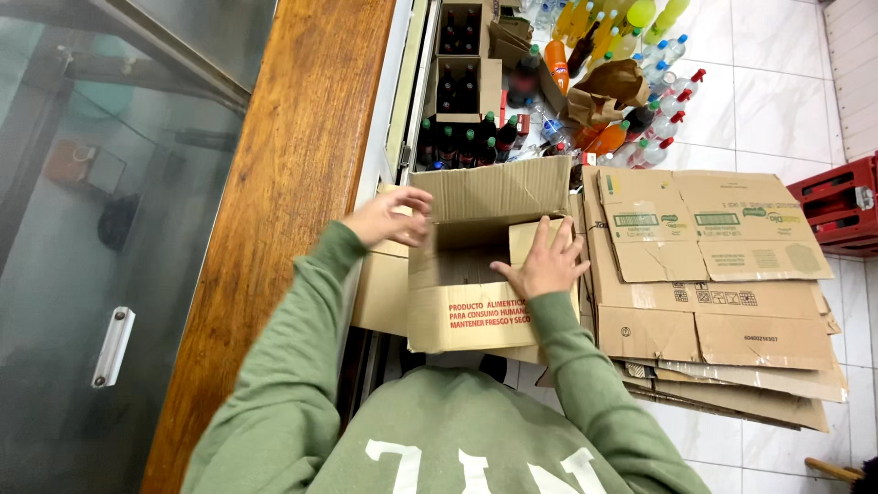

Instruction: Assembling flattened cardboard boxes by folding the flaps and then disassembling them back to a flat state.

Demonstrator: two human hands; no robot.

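An open brown cardboard box (466,316) with red print on its near side sits in front of me, its far flap standing up. My left hand (391,218) grips the box's left flap near the top corner. My right hand (546,263) lies flat, fingers spread, on the right inner flap, pressing it down into the box. Both arms wear green sleeves.
A stack of flattened cardboard boxes (713,293) lies to the right on the white tile floor. Beyond the box stand several dark and coloured bottles (567,82) and bottle-filled cartons (462,55). A wooden counter edge (274,210) runs along the left. A red crate (841,206) sits far right.
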